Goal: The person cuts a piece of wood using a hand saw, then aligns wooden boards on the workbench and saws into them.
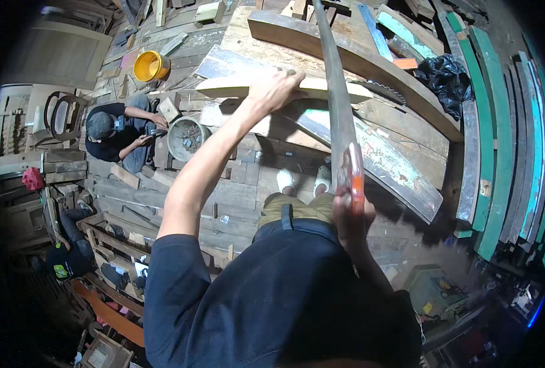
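Across the worktop point(238, 40) lies a pale board point(223, 88) under the left hand point(275, 90); glare blurs the fingers point(293, 78), so how closed that grip is I cannot tell. The grip of the right hand point(351, 222) clasps a saw point(342, 122), whose blade point(333, 70) hides part of the board and runs out of view above. A green print point(60, 270) on a distant shirt point(76, 260) is illegible.

The plank floor point(238, 191) looks worn; a wide beige panel point(57, 58) is at ten o'clock, a blue light point(537, 311) glows at four.
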Motion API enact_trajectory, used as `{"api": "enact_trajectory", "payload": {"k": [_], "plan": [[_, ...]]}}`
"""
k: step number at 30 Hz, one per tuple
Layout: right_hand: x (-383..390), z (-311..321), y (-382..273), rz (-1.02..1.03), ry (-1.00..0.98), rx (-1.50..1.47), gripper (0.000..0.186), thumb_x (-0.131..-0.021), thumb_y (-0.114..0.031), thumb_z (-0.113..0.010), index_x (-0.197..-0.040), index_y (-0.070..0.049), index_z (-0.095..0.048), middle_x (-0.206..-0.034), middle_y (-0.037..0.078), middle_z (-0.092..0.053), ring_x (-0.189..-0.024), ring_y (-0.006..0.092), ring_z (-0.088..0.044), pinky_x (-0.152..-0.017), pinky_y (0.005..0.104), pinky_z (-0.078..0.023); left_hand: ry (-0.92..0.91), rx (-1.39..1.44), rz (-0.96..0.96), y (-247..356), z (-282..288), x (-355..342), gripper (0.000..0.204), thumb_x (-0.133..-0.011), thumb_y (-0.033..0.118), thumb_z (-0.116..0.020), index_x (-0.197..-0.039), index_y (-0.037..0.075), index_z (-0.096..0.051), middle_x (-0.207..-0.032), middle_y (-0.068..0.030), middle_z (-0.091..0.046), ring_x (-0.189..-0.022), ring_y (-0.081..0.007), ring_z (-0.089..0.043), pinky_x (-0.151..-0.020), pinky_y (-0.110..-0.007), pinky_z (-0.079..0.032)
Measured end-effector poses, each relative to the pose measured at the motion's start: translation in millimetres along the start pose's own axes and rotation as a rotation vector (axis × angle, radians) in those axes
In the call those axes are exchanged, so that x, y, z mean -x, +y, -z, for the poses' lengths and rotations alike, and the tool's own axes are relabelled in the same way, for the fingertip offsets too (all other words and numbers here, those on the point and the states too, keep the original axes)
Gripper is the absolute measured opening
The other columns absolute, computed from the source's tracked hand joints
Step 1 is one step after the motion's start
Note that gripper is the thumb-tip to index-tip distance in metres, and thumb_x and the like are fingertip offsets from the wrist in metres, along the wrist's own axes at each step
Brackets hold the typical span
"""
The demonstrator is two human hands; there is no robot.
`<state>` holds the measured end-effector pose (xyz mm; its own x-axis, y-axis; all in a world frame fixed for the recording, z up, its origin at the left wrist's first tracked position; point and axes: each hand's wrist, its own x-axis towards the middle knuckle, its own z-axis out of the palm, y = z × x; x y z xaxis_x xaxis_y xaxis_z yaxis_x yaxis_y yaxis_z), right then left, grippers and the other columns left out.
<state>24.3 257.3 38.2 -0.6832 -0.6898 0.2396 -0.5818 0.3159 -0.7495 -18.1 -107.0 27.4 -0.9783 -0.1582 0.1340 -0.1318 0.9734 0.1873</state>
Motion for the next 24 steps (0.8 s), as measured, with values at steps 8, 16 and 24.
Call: {"api": "enact_trajectory", "payload": {"k": [8,16,24], "plan": [[20,6,-42,-0.184,0.108,0.056,0.012,-0.095,-0.018,-0.067,-0.095,-0.007,-0.063,-0.069,0.004,-0.057,-0.06,0.0225,-0.06,-0.052,0.0377,-0.046,-0.112,-0.057,0.011,-16,22,-31,0.045,-0.091,0.046,-0.07,-0.112,0.007,-0.063,-0.079,-0.0209,-0.07,-0.075,-0.0411,-0.071,-0.066,-0.051,-0.055],[-17,16,-52,-0.173,0.015,-0.181,0.027,-0.091,-0.013,-0.073,-0.113,0.0,-0.063,-0.072,0.009,-0.062,-0.057,0.0286,-0.061,-0.051,0.0352,-0.045,0.004,-0.128,-0.056,11,1,11,0.039,-0.09,0.013,-0.063,-0.128,0.012,-0.056,-0.109,-0.0138,-0.071,-0.084,-0.035,-0.073,-0.067,-0.047,-0.059],[-52,30,-59,-0.403,0.183,-0.871,0.013,-0.093,-0.003,-0.068,-0.083,-0.002,-0.06,-0.062,-0.001,-0.056,-0.054,0.0062,-0.055,-0.049,0.0259,-0.042,0.028,-0.148,-0.21,1,19,-4,0.027,-0.088,0.015,-0.064,-0.113,0.008,-0.057,-0.084,-0.0146,-0.071,-0.071,-0.0334,-0.074,-0.057,-0.044,-0.057]]}}
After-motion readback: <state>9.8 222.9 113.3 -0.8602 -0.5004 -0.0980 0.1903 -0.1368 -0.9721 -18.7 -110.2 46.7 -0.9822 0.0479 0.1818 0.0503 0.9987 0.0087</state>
